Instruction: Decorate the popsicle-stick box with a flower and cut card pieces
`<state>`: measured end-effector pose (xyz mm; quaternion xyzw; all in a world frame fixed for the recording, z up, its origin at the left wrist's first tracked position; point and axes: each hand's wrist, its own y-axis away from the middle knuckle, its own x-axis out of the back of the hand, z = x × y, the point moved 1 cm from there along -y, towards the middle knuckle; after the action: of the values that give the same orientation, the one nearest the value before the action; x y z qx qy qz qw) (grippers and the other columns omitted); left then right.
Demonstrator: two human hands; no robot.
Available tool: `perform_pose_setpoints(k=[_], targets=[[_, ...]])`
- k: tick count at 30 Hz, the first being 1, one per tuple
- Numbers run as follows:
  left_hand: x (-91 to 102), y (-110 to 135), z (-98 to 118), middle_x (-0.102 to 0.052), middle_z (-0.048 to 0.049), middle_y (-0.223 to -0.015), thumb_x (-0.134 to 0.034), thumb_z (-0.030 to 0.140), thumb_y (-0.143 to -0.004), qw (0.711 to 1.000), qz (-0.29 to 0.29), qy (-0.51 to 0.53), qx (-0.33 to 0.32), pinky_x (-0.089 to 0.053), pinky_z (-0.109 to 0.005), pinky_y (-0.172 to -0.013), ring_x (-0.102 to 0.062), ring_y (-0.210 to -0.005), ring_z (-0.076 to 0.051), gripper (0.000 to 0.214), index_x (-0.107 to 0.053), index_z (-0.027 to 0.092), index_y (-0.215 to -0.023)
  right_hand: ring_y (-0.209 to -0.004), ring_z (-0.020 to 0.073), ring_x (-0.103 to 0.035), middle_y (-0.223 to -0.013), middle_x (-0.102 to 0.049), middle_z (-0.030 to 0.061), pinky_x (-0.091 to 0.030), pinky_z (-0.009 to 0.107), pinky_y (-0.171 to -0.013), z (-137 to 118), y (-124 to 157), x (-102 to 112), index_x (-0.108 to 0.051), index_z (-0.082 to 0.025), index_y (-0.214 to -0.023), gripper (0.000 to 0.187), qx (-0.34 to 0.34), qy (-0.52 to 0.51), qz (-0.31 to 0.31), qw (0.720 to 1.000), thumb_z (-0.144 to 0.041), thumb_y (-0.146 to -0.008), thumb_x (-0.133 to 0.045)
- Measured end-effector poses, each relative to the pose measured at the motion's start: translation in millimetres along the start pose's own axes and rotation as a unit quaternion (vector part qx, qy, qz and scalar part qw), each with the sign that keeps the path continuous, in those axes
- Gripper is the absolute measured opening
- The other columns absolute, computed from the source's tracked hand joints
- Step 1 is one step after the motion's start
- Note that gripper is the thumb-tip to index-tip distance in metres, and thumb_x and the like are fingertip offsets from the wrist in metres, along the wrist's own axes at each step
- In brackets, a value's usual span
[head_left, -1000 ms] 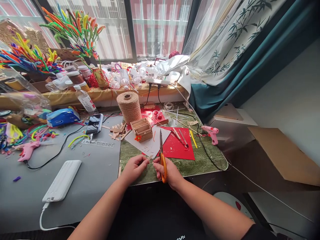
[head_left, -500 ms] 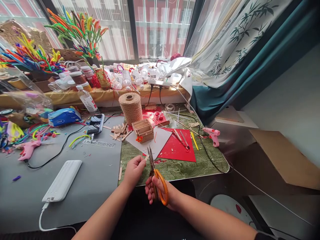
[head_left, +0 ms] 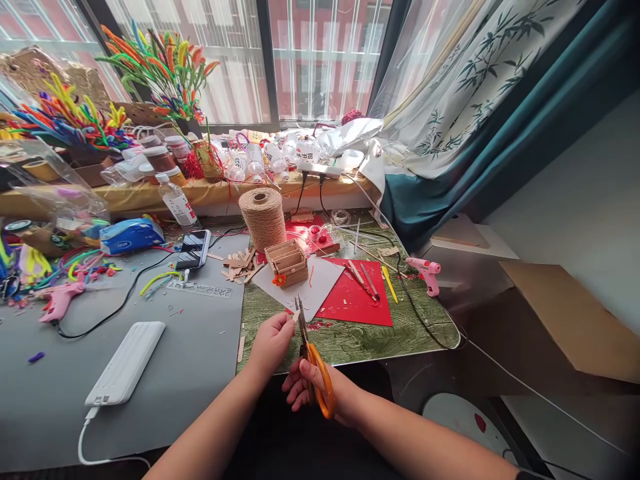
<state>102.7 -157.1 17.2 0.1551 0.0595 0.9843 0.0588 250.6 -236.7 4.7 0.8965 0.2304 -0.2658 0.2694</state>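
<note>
My left hand is closed, pinching a short pale wooden craft stick between thumb and fingers. My right hand holds a pair of scissors by its orange handles. The blades point up and away, slightly parted, right beside the stick's tip. Beyond both hands a small box made of craft sticks, with an orange flower on its front, stands on a white paper sheet. Under that lies a red sheet with pens and a knife-like tool on it.
A big twine spool stands behind the box, with loose craft sticks to its left. Pink glue guns lie at the right and left. A power bank and a phone rest on the grey table.
My right hand and the scissors have dropped slightly, and the fingers have shifted a little left. My left hand still pinches the craft stick, now tilted a bit differently at the blades.
</note>
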Motion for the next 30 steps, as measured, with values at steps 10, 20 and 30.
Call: perform_pose_setpoints(k=[10, 20, 30], targets=[[-1.9, -3.7, 4.3, -0.039, 0.0036, -0.066, -0.051, 0.043, -0.090, 1.000, -0.011, 0.007, -0.007, -0.032, -0.025, -0.063, -0.037, -0.066, -0.014, 0.033, -0.045, 0.021, -0.067, -0.072, 0.0160, -0.068, -0.096, -0.070, 0.0089, -0.055, 0.029, -0.063, -3.2, 0.6, 1.7, -0.055, -0.016, -0.104, 0.077, -0.004, 0.021, 0.005, 1.000, -0.082, -0.070, -0.075], [-1.4, -12.4, -0.3, -0.035, 0.0042, -0.062, -0.052, 0.047, -0.086, 0.998, -0.040, 0.036, 0.024, -0.030, -0.026, -0.058, -0.033, -0.060, -0.013, 0.032, -0.045, 0.022, -0.067, -0.042, 0.0115, -0.053, -0.057, -0.054, -0.0051, -0.048, 0.025, -0.042, -6.3, -8.3, -1.8, -0.047, -0.021, -0.079, 0.064, -0.053, 0.108, 0.081, 0.990, -0.084, -0.080, -0.059], [1.0, -20.3, -1.3, -0.044, 0.0027, -0.056, -0.056, 0.041, -0.074, 0.995, -0.052, 0.008, 0.084, -0.031, -0.027, -0.058, -0.039, -0.059, -0.015, 0.024, -0.056, 0.020, -0.064, -0.037, 0.0111, -0.047, -0.051, -0.047, -0.0091, -0.050, 0.027, -0.040, 4.9, -13.7, -8.7, -0.046, -0.022, -0.085, 0.053, -0.090, 0.017, 0.103, 0.990, -0.075, -0.090, -0.051]])
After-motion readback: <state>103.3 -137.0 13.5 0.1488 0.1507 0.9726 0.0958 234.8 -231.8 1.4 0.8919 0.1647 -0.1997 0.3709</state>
